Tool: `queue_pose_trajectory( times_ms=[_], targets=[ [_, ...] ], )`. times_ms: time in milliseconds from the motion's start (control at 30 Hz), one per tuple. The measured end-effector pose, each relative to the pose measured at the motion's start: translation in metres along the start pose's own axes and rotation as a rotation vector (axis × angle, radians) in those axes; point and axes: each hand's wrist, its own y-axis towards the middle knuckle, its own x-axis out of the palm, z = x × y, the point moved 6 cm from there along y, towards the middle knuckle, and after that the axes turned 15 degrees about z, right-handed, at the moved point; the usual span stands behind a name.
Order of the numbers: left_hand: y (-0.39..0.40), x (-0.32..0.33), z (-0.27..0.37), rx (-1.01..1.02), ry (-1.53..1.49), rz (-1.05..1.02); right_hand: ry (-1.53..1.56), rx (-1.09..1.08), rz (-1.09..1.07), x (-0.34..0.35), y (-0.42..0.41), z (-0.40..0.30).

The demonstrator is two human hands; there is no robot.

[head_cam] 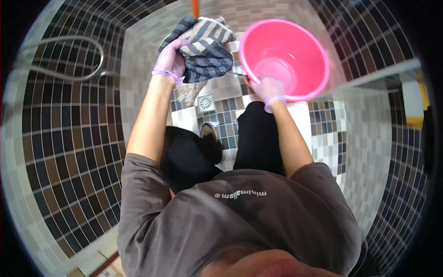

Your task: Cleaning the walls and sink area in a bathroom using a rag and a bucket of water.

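Purple thin gloves cover both of my hands. A bunched cloth with dark and pale stripes [207, 55] is gripped in my left hand [171, 59], and its folds hang to the right over the floor. With my right hand [269, 88] I hold the near left rim of a pink plastic bucket [304, 52], which tilts so that its inside faces me. No cloth shows inside the bucket. Below the striped cloth, a pale floral cloth [190, 92] is partly hidden from view.
A square metal floor drain [206, 103] is set in the tiled floor between my knees and the cloth. An orange pole [195, 8] rises behind the cloth. At left, a shower hose [100, 52] loops before the dark tiled wall [69, 121]. A ledge [380, 74] runs along the right.
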Motion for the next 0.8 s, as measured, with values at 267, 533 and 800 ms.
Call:
queue_pose_trajectory(
  times_ms=[267, 533, 800],
  targets=[
    [-0.001, 0.151, -0.083, 0.044, -0.075, -0.463, 0.021, -0.015, 0.003, 0.003, -0.001, 0.014],
    [0.005, 0.102, -0.136, 0.293, 0.660, -0.229, 0.043, -0.052, -0.002, 0.005, -0.004, 0.027],
    [0.012, 0.063, -0.134, 0.200, 0.708, -0.103, 0.532, -0.081, -0.454, 0.041, 0.048, 0.048]
  ],
)
